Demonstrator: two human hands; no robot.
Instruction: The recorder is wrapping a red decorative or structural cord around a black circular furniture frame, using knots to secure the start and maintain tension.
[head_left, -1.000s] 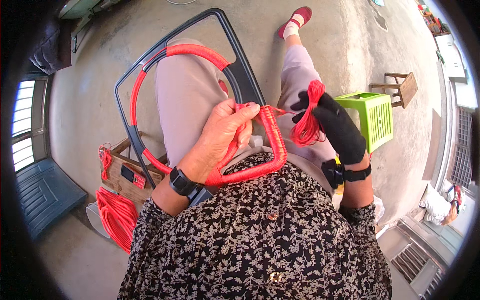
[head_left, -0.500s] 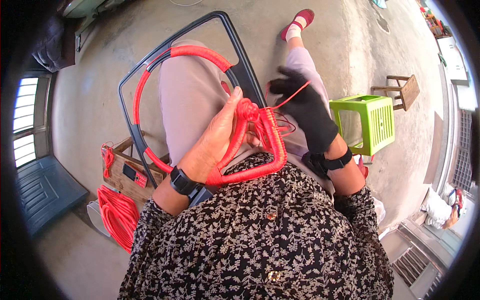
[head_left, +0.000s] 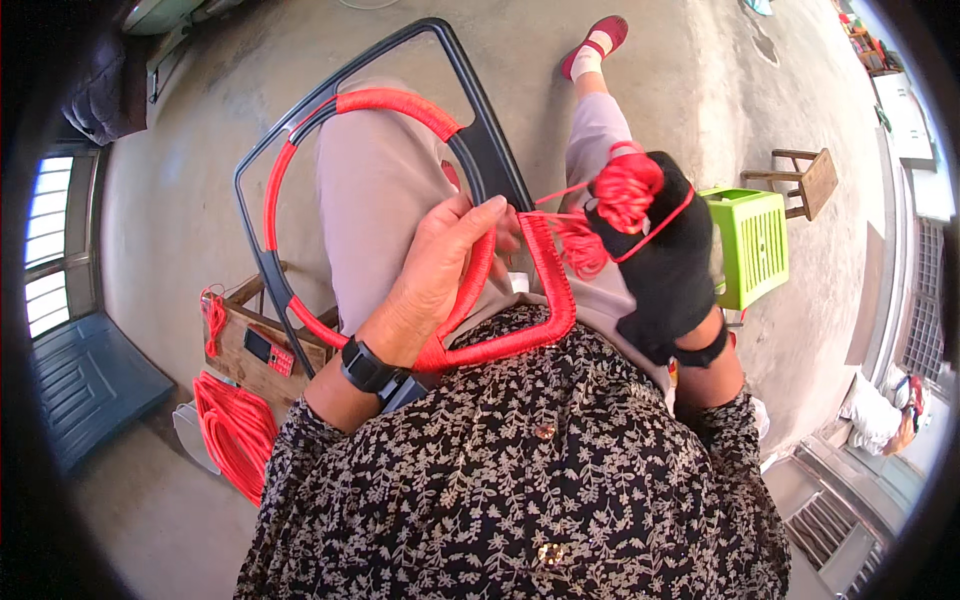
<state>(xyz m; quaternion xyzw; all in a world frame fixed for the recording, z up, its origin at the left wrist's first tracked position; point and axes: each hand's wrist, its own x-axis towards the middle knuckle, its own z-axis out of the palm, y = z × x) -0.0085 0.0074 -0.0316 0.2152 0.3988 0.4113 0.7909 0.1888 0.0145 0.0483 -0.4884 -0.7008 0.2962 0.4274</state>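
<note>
A dark metal chair frame (head_left: 480,130) lies across my lap, with a ring inside it partly wrapped in red cord (head_left: 390,100). My left hand (head_left: 440,270) grips the wrapped lower edge of the frame, a black watch on its wrist. My right hand (head_left: 660,270), in a black glove, holds a bundle of red cord (head_left: 625,190) to the right of the frame. A strand runs taut from the bundle to the frame's wrapped corner (head_left: 550,250).
A wooden crate (head_left: 255,335) with a small red device stands on the concrete floor at my left, beside a coil of red cord (head_left: 235,430). A green plastic stool (head_left: 755,245) and a small wooden stool (head_left: 800,180) stand at my right. A blue bench (head_left: 85,385) sits far left.
My gloved right hand went left to the frame with the cord bundle, then pulled back out to the right, drawing the strand taut. My left hand has stayed on the frame.
</note>
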